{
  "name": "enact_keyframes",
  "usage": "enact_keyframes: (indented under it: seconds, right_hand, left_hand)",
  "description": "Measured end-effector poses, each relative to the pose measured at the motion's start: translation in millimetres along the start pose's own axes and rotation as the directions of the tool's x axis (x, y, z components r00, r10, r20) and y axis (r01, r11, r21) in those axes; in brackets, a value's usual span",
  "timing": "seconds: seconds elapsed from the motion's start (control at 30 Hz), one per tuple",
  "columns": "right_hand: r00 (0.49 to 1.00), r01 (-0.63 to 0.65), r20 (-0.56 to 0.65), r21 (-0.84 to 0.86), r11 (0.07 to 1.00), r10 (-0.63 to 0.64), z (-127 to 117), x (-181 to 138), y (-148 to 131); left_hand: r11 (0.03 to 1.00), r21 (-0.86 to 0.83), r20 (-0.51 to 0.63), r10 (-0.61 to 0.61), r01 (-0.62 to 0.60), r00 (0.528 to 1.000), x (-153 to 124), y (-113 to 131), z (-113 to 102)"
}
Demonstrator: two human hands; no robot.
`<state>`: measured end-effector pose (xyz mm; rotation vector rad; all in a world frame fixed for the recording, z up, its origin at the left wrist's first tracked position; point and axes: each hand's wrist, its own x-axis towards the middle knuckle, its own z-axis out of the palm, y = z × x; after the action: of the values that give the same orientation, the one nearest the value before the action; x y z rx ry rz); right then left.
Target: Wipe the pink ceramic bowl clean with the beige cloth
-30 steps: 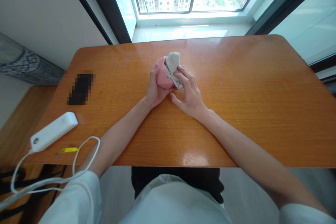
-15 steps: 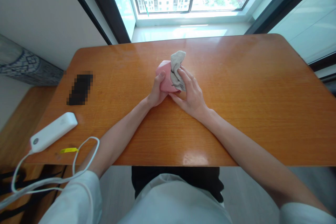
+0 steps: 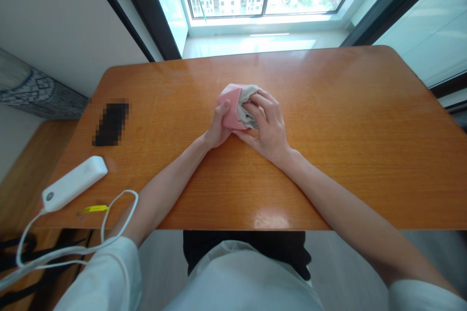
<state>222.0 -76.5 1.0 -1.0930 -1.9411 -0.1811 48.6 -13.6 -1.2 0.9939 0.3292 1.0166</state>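
Cloth (image 3: 247, 108) now deeper in pink cup (image 3: 229, 109)

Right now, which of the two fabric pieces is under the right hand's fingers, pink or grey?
The grey knitted fabric piece: the right hand curls its fingers over it, while the left hand grips the pink fabric piece beside it.
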Motion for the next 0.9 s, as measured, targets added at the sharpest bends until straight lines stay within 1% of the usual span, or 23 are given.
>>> enact_keyframes:
  seconds: [0.13, 0.2, 0.33, 0.47, 0.57, 0.67, 0.77, 0.9]
  right_hand:
    - [0.998, 0.055, -0.020, 0.008, 0.998, -0.055, 0.0, 2.3, 0.5]
    - [0.998, 0.069, -0.010, 0.005, 0.998, -0.068, -0.5, 2.9, 0.9]
    - [0.997, 0.062, 0.047, -0.029, 0.998, -0.060, -3.9, 4.8, 0.8]
    - [0.993, 0.056, 0.106, -0.065, 0.996, -0.049, -8.8, 8.4, 5.0]
    - [0.987, 0.086, 0.140, -0.087, 0.992, -0.073, -12.0, 11.1, 12.1]
    - [0.981, 0.153, 0.138, -0.103, 0.983, -0.138, -14.4, 12.3, 17.6]
    - [0.972, 0.205, 0.148, -0.141, 0.969, -0.184, -14.9, 11.4, 20.2]
    - [0.964, 0.267, 0.055, -0.219, 0.939, -0.261, -10.3, 6.2, 23.0]
  left_hand:
    - [1.000, 0.026, 0.007, -0.012, 0.012, 1.000, -0.5, -3.9, -5.0]
    - [0.999, 0.045, 0.004, -0.014, 0.014, 1.000, -0.5, -5.2, -6.9]
    - [0.997, 0.073, -0.002, -0.026, 0.026, 1.000, -0.4, -4.4, -7.9]
    - [0.997, 0.047, 0.027, -0.056, 0.055, 0.998, -0.8, -0.9, -5.8]
    - [0.997, 0.037, 0.062, -0.075, 0.073, 0.995, -2.0, 1.0, -2.7]
    - [0.998, -0.003, 0.118, -0.063, 0.064, 0.991, -3.9, 1.6, 0.5]
    - [0.998, -0.026, 0.108, -0.059, 0.063, 0.992, -5.1, 1.6, 1.6]
    - [0.996, -0.029, 0.089, -0.081, 0.084, 0.993, -5.0, 3.0, 1.0]
